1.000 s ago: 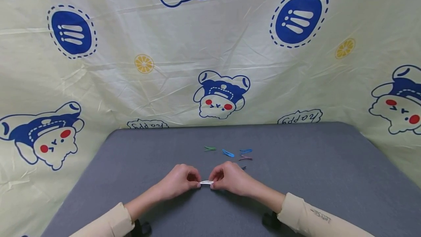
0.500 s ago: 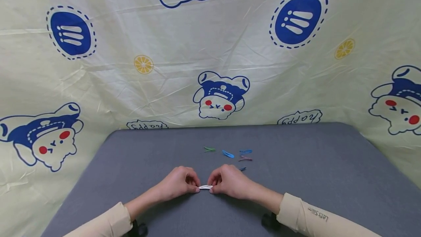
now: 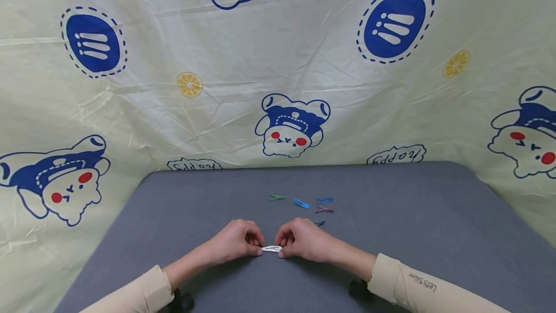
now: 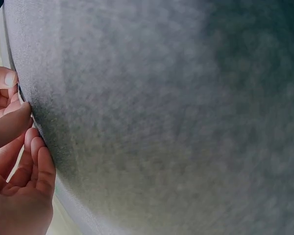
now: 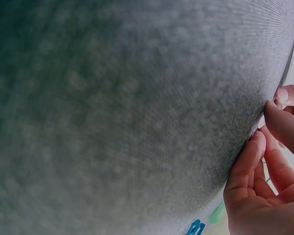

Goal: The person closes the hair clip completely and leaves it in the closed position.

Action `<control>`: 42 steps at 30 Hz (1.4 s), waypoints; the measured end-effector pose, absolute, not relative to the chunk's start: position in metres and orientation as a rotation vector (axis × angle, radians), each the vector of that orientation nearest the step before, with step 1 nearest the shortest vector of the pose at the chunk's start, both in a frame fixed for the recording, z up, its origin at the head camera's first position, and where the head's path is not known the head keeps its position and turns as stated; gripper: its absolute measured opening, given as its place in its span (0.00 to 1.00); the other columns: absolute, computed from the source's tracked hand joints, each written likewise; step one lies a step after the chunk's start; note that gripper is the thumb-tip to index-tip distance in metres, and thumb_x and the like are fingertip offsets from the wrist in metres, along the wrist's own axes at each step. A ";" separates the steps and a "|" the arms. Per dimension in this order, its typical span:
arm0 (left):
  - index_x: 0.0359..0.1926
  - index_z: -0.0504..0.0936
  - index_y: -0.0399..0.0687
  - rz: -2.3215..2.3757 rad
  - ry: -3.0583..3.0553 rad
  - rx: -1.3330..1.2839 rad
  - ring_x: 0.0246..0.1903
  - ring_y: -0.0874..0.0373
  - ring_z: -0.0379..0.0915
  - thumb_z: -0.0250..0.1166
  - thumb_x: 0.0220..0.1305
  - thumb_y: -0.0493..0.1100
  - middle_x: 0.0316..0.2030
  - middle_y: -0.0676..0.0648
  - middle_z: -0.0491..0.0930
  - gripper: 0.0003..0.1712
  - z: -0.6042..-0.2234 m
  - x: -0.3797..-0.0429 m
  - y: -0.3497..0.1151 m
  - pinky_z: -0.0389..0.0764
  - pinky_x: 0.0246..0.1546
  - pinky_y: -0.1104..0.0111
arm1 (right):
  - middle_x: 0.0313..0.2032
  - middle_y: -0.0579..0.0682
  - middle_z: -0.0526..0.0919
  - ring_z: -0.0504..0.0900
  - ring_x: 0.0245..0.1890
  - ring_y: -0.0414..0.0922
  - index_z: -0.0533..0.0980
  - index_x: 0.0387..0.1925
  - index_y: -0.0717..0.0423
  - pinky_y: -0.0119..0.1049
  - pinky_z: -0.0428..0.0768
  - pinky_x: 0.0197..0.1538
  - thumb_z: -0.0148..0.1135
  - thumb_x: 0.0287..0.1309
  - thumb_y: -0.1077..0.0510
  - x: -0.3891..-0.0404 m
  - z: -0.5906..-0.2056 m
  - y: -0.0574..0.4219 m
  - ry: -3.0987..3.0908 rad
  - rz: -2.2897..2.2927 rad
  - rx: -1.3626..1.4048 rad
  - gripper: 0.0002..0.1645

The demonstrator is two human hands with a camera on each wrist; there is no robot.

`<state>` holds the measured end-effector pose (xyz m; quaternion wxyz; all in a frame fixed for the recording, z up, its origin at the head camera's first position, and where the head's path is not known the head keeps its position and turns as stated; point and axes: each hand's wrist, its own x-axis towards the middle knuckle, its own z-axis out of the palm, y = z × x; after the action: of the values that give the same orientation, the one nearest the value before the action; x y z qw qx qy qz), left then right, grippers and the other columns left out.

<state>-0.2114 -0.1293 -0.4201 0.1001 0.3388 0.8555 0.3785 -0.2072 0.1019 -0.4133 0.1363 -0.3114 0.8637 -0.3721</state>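
Note:
A white snap hair clip lies crosswise between my hands, just above or on the grey surface; I cannot tell which. The thumb and fingers of my left hand pinch its left end. At its right end, my right hand pinches it the same way. Both wrist views show the fingertips at the frame's edge, the left hand and the right hand, with the clip mostly hidden there. Beyond my right hand lies a dark blue clip, partly covered by that hand.
Farther back on the grey table lie a green clip, a bright blue clip, another blue clip and a pinkish clip. Some look splayed apart. A printed cloth hangs behind the table.
Both hands have come slightly nearer to me with the white hair clip. It looked thin and bowed before; now its broad face shows more and it looks flatter.

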 end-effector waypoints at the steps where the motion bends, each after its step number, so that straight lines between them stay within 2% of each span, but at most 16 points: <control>1: 0.31 0.86 0.46 1.114 2.524 0.999 0.26 0.68 0.72 0.75 0.51 0.33 0.27 0.55 0.77 0.07 -0.419 -0.211 -0.130 0.75 0.29 0.73 | 0.23 0.37 0.80 0.76 0.25 0.35 0.83 0.31 0.51 0.30 0.74 0.30 0.74 0.50 0.63 -0.207 -0.413 0.102 2.491 -1.081 -0.900 0.07; 12: 0.34 0.87 0.42 1.131 2.490 0.963 0.26 0.67 0.75 0.74 0.53 0.34 0.26 0.57 0.81 0.07 -0.409 -0.215 -0.135 0.76 0.28 0.72 | 0.32 0.39 0.82 0.79 0.31 0.38 0.83 0.41 0.53 0.33 0.76 0.35 0.69 0.57 0.62 -0.199 -0.403 0.115 2.415 -1.171 -0.870 0.09; 20: 0.38 0.87 0.42 1.143 2.556 0.938 0.30 0.65 0.77 0.74 0.55 0.35 0.32 0.56 0.83 0.08 -0.399 -0.222 -0.138 0.78 0.32 0.70 | 0.40 0.44 0.83 0.79 0.39 0.38 0.82 0.47 0.55 0.35 0.78 0.44 0.67 0.62 0.57 -0.199 -0.395 0.124 2.454 -1.209 -0.893 0.12; 26: 0.40 0.87 0.41 1.163 2.577 0.956 0.33 0.62 0.78 0.73 0.57 0.37 0.33 0.56 0.83 0.09 -0.391 -0.231 -0.139 0.79 0.36 0.68 | 0.40 0.45 0.83 0.78 0.40 0.40 0.82 0.49 0.54 0.36 0.78 0.46 0.68 0.61 0.55 -0.201 -0.388 0.128 2.464 -1.241 -0.890 0.15; 32: 0.41 0.87 0.40 1.216 2.606 0.912 0.34 0.61 0.78 0.72 0.58 0.37 0.33 0.56 0.83 0.10 -0.388 -0.244 -0.143 0.79 0.37 0.68 | 0.42 0.46 0.83 0.78 0.42 0.40 0.82 0.49 0.51 0.44 0.77 0.50 0.66 0.63 0.58 -0.210 -0.382 0.134 2.499 -1.252 -0.962 0.13; 35: 0.41 0.87 0.39 1.246 2.616 0.905 0.34 0.61 0.78 0.72 0.58 0.37 0.33 0.55 0.83 0.10 -0.390 -0.252 -0.144 0.79 0.38 0.67 | 0.42 0.43 0.82 0.78 0.43 0.40 0.81 0.49 0.48 0.47 0.77 0.51 0.66 0.63 0.57 -0.218 -0.379 0.136 2.512 -1.252 -0.988 0.13; 39: 0.41 0.87 0.38 1.249 2.626 0.906 0.34 0.60 0.78 0.72 0.58 0.37 0.33 0.53 0.84 0.10 -0.392 -0.260 -0.144 0.78 0.38 0.67 | 0.42 0.39 0.82 0.78 0.43 0.39 0.81 0.50 0.47 0.46 0.77 0.52 0.66 0.63 0.56 -0.228 -0.376 0.137 2.547 -1.236 -1.009 0.13; 42: 0.41 0.86 0.37 1.230 2.628 0.891 0.35 0.59 0.78 0.71 0.58 0.37 0.33 0.52 0.84 0.10 -0.393 -0.266 -0.143 0.78 0.37 0.66 | 0.41 0.41 0.82 0.78 0.42 0.38 0.81 0.49 0.49 0.44 0.78 0.51 0.67 0.62 0.58 -0.235 -0.375 0.135 2.597 -1.213 -1.027 0.13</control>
<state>-0.2658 -0.1428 -0.3926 0.0530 0.2931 0.8646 0.4046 -0.2348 0.1353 -0.3746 0.0485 -0.3369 0.8519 -0.3980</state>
